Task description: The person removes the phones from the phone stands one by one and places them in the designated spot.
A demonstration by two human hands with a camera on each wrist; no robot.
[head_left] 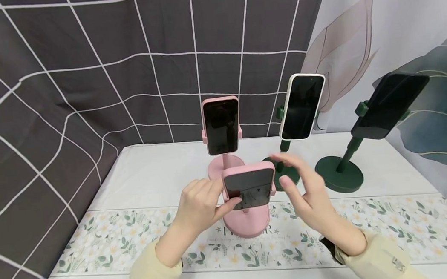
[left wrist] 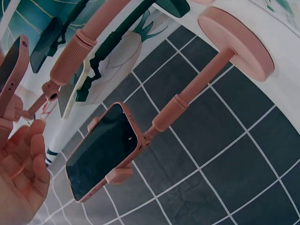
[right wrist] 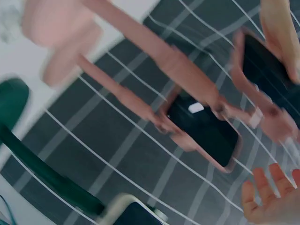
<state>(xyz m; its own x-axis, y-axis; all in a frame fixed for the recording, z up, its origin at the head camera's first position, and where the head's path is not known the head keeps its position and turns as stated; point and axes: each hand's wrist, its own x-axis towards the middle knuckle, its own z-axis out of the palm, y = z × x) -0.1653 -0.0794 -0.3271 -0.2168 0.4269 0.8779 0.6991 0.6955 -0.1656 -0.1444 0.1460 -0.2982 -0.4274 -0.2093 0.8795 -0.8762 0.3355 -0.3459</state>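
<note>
Backdrop: dark cloth [head_left: 169, 76] ruled with white lines hangs behind and to the left of a white desk [head_left: 153, 178]; pale printed cloth [head_left: 346, 42] hangs at right.
Left hand [head_left: 198, 205]: grip closed on the left end of the near phone [head_left: 249, 185], thumb across the screen's lower corner.
Right hand [head_left: 314, 196]: grip spread wide, thumb and fingers apart, holding nothing, just beside the phone's right end.
Near phone: pink-edged, held sideways in a pink stand [head_left: 247, 221], in front of an upright rear phone [head_left: 221, 124].
Room to move: a narrow gap separates right thumb and phone; a green stand [head_left: 285, 146] bearing a white-edged phone [head_left: 302, 107] rises behind the right fingers.
Desk edges: dark cloth borders the left side; a dark phone [head_left: 390, 103] tilts on another green stand [head_left: 339, 177] toward the right.
Surface: a floral strip [head_left: 129, 237] runs beneath the near base.
</note>
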